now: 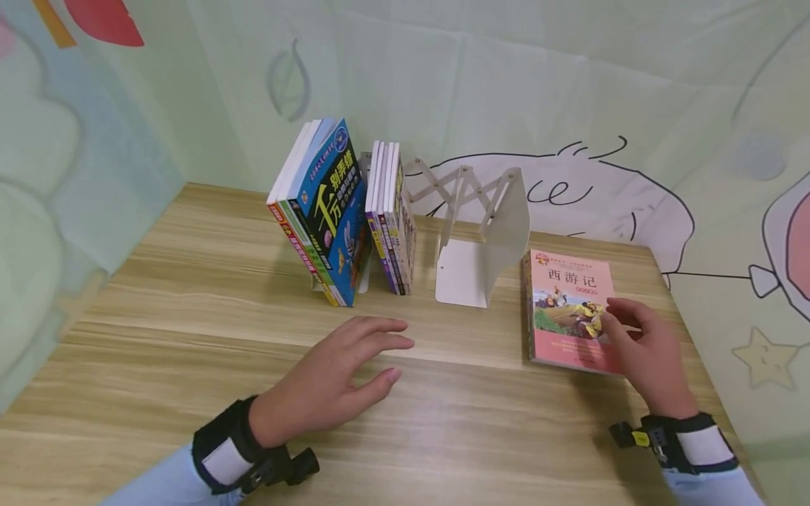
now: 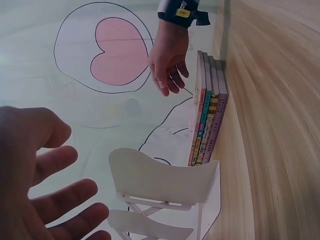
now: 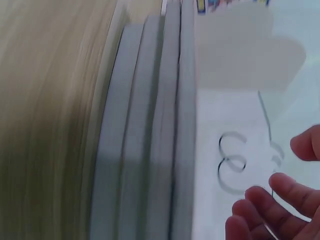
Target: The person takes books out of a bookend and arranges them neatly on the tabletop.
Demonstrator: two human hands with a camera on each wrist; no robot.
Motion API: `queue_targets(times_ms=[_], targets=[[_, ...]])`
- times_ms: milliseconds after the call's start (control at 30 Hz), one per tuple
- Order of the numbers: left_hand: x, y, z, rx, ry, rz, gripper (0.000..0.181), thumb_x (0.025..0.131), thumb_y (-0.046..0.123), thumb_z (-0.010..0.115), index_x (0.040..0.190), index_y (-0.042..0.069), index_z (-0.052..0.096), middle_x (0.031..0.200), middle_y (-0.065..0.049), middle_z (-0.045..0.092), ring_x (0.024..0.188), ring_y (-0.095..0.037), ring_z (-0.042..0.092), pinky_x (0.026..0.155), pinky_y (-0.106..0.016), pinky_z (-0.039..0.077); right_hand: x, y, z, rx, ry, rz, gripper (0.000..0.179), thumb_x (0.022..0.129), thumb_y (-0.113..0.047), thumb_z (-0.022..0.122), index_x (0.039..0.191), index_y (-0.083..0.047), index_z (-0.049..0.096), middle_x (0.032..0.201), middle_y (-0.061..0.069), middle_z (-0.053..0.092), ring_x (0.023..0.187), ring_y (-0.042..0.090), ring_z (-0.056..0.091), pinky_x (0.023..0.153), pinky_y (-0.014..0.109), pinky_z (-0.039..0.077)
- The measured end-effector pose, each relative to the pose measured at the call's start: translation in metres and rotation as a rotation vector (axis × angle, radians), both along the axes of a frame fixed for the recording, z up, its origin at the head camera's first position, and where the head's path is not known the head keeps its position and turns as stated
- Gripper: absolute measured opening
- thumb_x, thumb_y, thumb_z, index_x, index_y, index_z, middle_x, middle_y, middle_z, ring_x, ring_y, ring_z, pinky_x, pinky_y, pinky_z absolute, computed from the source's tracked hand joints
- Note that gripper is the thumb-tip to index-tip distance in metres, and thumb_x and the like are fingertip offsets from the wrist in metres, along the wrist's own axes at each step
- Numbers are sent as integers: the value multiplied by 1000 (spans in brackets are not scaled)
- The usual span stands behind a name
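Observation:
A pink-covered book [image 1: 572, 344] tops a short stack lying flat at the table's right. Hovering over its right edge is my right hand [image 1: 654, 362], its fingers loosely bent and holding nothing. The right wrist view shows several page edges [image 3: 142, 145] of that stack, with a gap between them and the fingers. My left hand [image 1: 323, 379] hangs over the middle of the table, fingers spread and empty. Beyond it stands a white folding book rack [image 1: 465, 274]. Larger books with a blue cover [image 1: 335, 218] lean in its left section; thinner books [image 1: 389, 225] stand beside them.
The wood-grain table [image 1: 190, 281] runs back to a printed cloth wall [image 1: 481, 84]. Crossed metal struts [image 1: 436, 184] link the rack's sections along the back. The table's right edge lies close beside the book stack.

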State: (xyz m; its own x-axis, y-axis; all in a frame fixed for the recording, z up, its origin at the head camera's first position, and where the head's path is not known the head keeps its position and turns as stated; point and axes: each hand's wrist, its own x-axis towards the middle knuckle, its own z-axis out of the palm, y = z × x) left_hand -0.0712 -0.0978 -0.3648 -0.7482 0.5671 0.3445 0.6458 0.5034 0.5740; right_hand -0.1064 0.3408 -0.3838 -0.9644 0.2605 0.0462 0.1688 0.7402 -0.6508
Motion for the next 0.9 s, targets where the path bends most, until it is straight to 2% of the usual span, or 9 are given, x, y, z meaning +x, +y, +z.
queue_targets(times_ms=[100, 167, 233, 333, 400, 533, 667, 733, 900], targets=[[0, 0, -1, 2, 4, 0, 33, 97, 29, 65, 129, 21, 65, 144, 3, 55, 133, -17, 50, 108, -44, 46, 5, -15, 4, 31, 90, 109, 47, 101, -35, 58, 138, -5, 55, 126, 17, 63, 104, 13, 55, 79, 15, 43], [0, 0, -2, 2, 8, 3, 33, 97, 29, 65, 130, 21, 65, 144, 3, 54, 133, -18, 50, 108, -44, 46, 9, -26, 6, 32, 133, 164, 45, 100, -31, 61, 137, -6, 56, 124, 15, 64, 100, 7, 54, 80, 11, 42], [0, -1, -2, 4, 11, 6, 34, 97, 30, 65, 130, 20, 64, 145, 2, 54, 133, -18, 50, 108, -44, 46, 12, -36, 9, 28, 173, 222, 43, 99, -27, 64, 135, -5, 56, 123, 13, 65, 101, 9, 55, 83, 10, 42], [0, -1, -2, 3, 13, 8, 35, 97, 30, 66, 130, 19, 64, 145, 1, 54, 134, -18, 50, 108, -44, 46, 16, -51, 12, 26, 221, 314, 41, 96, -19, 68, 133, -5, 57, 124, 12, 65, 107, 21, 57, 90, 10, 41], [0, -1, -3, 4, 12, 9, 36, 96, 30, 66, 131, 19, 64, 146, 1, 54, 134, -19, 50, 108, -45, 46, 20, -61, 14, 38, 244, 383, 40, 95, -15, 69, 133, -4, 58, 126, 11, 65, 111, 27, 57, 93, 14, 41], [1, -2, -4, 3, 5, 11, 39, 96, 30, 66, 133, 20, 62, 146, 1, 53, 134, -19, 49, 108, -45, 46, 28, -79, 15, 59, 282, 516, 47, 89, -9, 74, 133, -7, 58, 130, 8, 63, 118, 23, 56, 99, 15, 39], [1, -2, -4, -1, 3, 16, 41, 97, 32, 65, 136, 20, 60, 147, 2, 53, 135, -18, 49, 108, -45, 46, 36, -95, 18, 62, 299, 640, 61, 84, -8, 79, 139, -12, 55, 136, 4, 59, 123, 18, 54, 105, 11, 35], [1, -2, -4, -1, 8, 15, 42, 97, 32, 65, 137, 19, 60, 147, 1, 53, 135, -18, 49, 108, -45, 46, 39, -103, 20, 55, 306, 685, 63, 83, -8, 80, 141, -14, 54, 138, 4, 58, 126, 17, 52, 106, 11, 34], [0, -2, -3, -3, 37, 5, 44, 97, 32, 65, 138, 18, 58, 147, 1, 53, 135, -19, 49, 109, -45, 45, 45, -116, 24, 36, 309, 759, 63, 84, -11, 80, 141, -16, 53, 140, 3, 56, 130, 17, 51, 104, 17, 40]])
